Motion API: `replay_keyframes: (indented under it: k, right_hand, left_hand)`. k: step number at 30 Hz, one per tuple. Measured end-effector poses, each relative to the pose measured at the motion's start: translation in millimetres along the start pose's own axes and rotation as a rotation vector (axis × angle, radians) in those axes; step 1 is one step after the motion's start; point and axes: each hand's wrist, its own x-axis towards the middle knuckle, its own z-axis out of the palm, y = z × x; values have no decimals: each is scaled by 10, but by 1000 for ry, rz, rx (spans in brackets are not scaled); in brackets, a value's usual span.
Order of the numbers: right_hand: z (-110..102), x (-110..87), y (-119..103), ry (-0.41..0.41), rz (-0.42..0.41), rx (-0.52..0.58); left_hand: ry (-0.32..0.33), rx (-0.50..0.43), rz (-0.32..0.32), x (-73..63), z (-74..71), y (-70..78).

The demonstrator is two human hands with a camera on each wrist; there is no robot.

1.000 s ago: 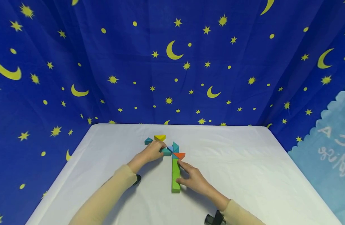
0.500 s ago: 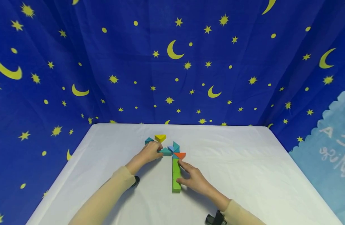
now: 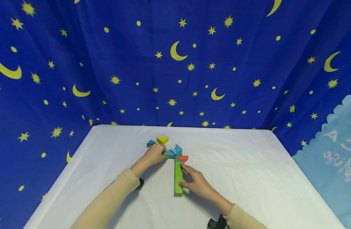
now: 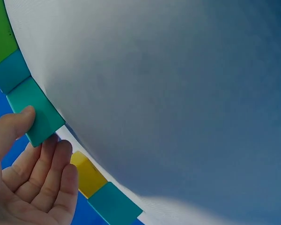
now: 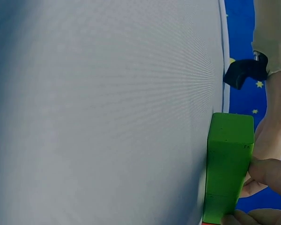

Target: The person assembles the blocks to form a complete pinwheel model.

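A teal triangular block [image 3: 170, 155] is pinched between the thumb and fingers of my left hand [image 4: 35, 173]. It sits at the left of a pinwheel-like cluster with a light blue piece [image 3: 173, 150], an upright teal-blue triangle [image 3: 178, 149], an orange-red triangle [image 3: 182, 158] and a small blue block [image 3: 177, 159]. Below the cluster, green blocks [image 3: 178, 179] form a straight stem. My right hand [image 3: 199, 183] touches the stem's right side with its thumb, its fingertips near the orange-red triangle. In the right wrist view, the thumb rests against the green side.
Just beyond the left hand lie a yellow triangular block [image 3: 162, 140] and a blue-teal triangular block [image 3: 151, 143]. A white cloth covers the table [image 3: 249, 178]. Blue curtains [image 3: 129, 63] with stars and moons enclose the back and sides.
My left hand has shifted slightly right with the teal triangular block over the last half second, bringing it closer against the cluster. The right hand stays in place at the green stem.
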Motion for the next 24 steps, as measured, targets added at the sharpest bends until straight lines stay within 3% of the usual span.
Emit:
replay_keyframes:
  k: [17, 20, 24]
  right_hand:
    - [32, 4, 0, -10, 2, -12]
    - [29, 4, -3, -10, 5, -13]
    - [21, 10, 1, -7, 6, -21]
  left_hand:
    - [-5, 14, -28, 12, -38, 5]
    - [21, 14, -32, 9, -129, -15]
    - [104, 6, -29, 17, -327, -114]
